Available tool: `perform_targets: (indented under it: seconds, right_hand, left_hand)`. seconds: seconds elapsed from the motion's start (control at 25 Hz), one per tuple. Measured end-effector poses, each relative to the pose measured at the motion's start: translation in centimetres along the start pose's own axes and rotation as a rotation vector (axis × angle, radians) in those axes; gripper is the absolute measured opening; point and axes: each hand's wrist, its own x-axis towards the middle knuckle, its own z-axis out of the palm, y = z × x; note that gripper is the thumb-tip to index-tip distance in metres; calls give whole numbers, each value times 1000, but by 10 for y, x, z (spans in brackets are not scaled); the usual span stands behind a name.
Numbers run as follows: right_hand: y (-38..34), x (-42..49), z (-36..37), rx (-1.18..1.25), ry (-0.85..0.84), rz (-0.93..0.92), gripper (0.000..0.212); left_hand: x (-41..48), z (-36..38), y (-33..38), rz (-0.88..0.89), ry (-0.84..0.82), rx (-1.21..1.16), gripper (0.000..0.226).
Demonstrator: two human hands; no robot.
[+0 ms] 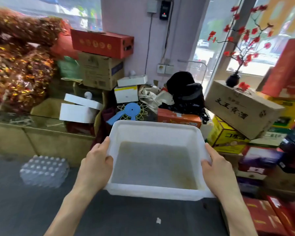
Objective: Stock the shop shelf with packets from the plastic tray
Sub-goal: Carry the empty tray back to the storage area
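Squarely gripped: empty plastic tray [153, 127], left hand [95, 166] and right hand [218, 169] curled over opposite rims. Packets [19, 68] heaped far left.

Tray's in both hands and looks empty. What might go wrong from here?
1. The plastic tray holds no packets, so there may be nothing to stock.
2. The tilted cardboard box carrying a vase sits close to the right hand; a swing of the tray might knock it.
3. The bottle pack low on the left could trip you.

Translucent white plastic tray [153, 132], red box [101, 43] patterned with gold discs, blue fan [126, 113], yellow carton [225, 138], dark grey floor [24, 210]
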Motion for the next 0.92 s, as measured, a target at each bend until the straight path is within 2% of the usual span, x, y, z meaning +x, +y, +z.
perform_targets:
  seconds: [0.24, 0.48, 0.72, 0.92]
  right_hand:
    - [-117, 67, 127, 4, -226, -330, 59]
    - [-244, 90, 258, 24, -509, -625, 58]
    - [-364, 29, 379, 38, -710, -907, 53]
    - [-464, -55, 468, 53, -810, -1088, 54]
  left_hand:
    - [26, -62, -98, -296, 262, 105, 65]
    - [17, -125, -174, -638, 505, 221, 65]
    - [-33, -184, -252, -962, 708, 272, 64]
    - [-71, -243, -340, -1106, 859, 271, 60]
